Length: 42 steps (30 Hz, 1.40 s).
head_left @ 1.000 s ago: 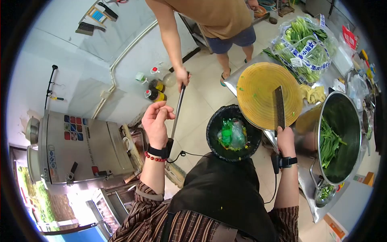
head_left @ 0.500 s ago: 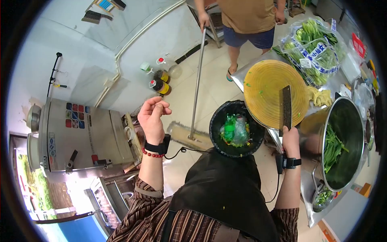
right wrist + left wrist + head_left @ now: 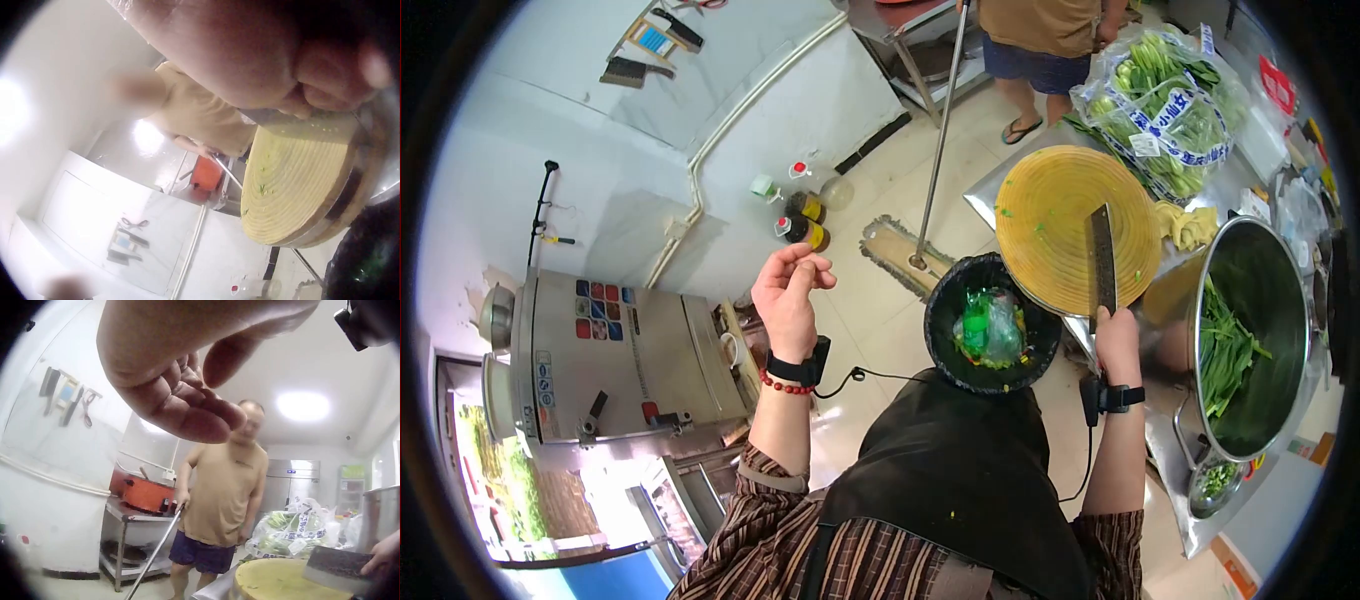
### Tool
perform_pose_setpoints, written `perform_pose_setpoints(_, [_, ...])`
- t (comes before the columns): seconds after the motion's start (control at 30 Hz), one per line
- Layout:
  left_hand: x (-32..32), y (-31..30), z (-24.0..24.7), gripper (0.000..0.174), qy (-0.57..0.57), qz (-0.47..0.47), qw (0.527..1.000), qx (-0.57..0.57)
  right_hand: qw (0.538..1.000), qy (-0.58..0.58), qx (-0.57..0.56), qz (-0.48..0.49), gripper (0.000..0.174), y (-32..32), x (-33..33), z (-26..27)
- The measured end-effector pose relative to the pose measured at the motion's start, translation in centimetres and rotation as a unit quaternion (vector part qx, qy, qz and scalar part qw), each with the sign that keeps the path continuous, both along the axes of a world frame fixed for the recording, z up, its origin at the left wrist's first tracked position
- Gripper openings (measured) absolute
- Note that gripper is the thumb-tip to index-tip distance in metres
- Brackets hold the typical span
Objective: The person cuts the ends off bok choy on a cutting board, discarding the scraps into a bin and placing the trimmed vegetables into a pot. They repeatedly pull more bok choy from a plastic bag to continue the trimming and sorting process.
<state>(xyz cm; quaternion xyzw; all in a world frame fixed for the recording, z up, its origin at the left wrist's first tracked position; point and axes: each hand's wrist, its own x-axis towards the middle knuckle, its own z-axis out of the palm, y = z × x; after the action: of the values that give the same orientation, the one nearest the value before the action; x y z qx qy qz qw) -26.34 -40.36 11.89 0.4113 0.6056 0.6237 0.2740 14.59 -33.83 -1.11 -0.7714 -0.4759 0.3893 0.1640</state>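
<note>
In the head view the right hand (image 3: 1117, 345) grips the handle of a cleaver (image 3: 1103, 260), whose dark blade lies over the round chopping block (image 3: 1050, 220). The right wrist view shows that hand's curled fingers (image 3: 325, 75) close up, above the block (image 3: 294, 187). Raised in the air left of the black-lined bin (image 3: 940, 350), the left hand (image 3: 788, 300) holds nothing, its fingers loosely bent. Close up in the left wrist view, the same hand (image 3: 181, 381) has relaxed, half-curled fingers. Small green scraps dot the block.
A tall steel pot (image 3: 1250, 440) with leafy greens stands right of the block; bagged vegetables (image 3: 1170, 110) lie behind it. Another person (image 3: 1040, 40) stands across with a mop (image 3: 900, 255) on the floor. Bottles (image 3: 808, 235) stand by the wall, near a steel cabinet (image 3: 630, 350).
The mop and the other person have shifted right, the mop head now on the floor behind the bin. Both hands have stayed nearly still, the right one still holding the cleaver.
</note>
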Motion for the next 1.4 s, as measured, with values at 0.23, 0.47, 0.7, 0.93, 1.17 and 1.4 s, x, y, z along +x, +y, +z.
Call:
perform_pose_setpoints(0.23, [-0.5,2.6,0.6,0.018,0.01,-0.039,0.999,0.007,1.0,-0.016,-0.012,-0.015,0.042,-0.3,-0.6,0.5])
perform_pose_setpoints(0.47, [-4.4,5.3,-0.5,0.017,0.007,-0.087,0.996,0.005,0.995,-0.089,0.035,-0.025,0.038,-0.6,-1.0,-1.3])
perform_pose_setpoints(0.7, [-14.0,9.8,-5.7,0.016,-0.017,-0.12,0.992,-0.041,0.989,-0.124,-0.015,-0.084,0.032,-0.5,-4.5,-0.4])
perform_pose_setpoints(0.93, [-24.3,14.1,-10.4,0.016,-0.113,-0.125,0.981,-0.093,0.964,-0.142,-0.1,-0.199,0.035,0.7,-8.5,1.7])
perform_pose_setpoints(1.17, [-25.0,20.1,-9.5,0.016,-0.105,-0.184,0.97,-0.117,0.956,-0.237,-0.019,-0.172,0.028,-0.1,-8.1,-2.9])
perform_pose_setpoints(1.4, [-18.3,25.3,-6.7,0.018,-0.037,-0.373,0.922,-0.098,0.945,-0.278,-0.006,-0.173,0.03,0.3,-10.1,-2.1])
